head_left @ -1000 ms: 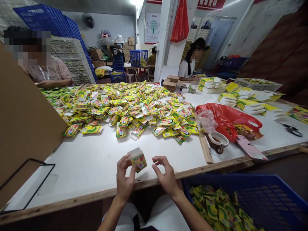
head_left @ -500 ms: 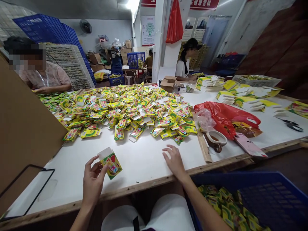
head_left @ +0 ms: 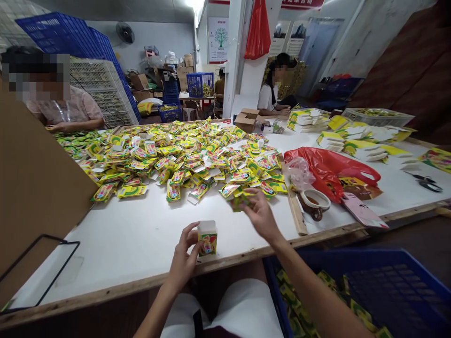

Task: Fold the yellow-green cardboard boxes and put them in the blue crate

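While the left hand (head_left: 183,257) is holding a small box (head_left: 207,238) upright by the near edge of the white table (head_left: 141,234), fingers clamped on its sides, the right hand (head_left: 260,215) is touching a flat packet (head_left: 238,202) at the near edge of the big pile (head_left: 183,155); its fingers are blurry, so I cannot tell their grip

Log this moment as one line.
left hand: holds small box upright | right hand: touches flat carton at edge of pile
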`<state>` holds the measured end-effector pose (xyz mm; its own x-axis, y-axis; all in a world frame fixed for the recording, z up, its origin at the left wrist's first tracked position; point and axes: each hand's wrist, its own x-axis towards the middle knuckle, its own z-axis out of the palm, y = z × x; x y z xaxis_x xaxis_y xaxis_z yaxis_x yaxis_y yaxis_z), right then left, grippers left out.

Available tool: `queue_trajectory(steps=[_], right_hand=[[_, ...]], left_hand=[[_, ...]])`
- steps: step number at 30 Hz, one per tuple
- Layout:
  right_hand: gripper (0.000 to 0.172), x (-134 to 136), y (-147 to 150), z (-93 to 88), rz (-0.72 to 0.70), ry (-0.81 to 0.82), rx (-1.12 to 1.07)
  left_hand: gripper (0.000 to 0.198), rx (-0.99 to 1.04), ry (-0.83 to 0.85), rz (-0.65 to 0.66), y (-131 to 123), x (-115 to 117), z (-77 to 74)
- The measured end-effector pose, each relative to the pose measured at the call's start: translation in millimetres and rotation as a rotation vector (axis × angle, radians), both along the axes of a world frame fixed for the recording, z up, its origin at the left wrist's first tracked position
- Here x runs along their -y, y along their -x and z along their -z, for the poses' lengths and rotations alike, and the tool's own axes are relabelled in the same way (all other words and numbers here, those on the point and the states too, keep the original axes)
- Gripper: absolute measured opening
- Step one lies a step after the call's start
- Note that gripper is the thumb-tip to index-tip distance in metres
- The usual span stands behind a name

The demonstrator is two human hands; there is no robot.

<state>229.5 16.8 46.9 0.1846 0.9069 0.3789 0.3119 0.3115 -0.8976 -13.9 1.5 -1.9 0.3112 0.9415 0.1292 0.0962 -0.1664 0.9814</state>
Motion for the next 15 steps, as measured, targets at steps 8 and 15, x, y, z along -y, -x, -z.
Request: queue_trajectory(steps=[8,15], right_hand=[[0.023,10,56,-9.4,-0.259,0.011,0.485],[0.027,1,67,-7.5,-0.247,0.163,0.661]], left_hand=[[0.043,0.01,0.005,0.069,-8,5,-2.6],[0.043,0.071,0.051,0.068,-12,3,0.6]])
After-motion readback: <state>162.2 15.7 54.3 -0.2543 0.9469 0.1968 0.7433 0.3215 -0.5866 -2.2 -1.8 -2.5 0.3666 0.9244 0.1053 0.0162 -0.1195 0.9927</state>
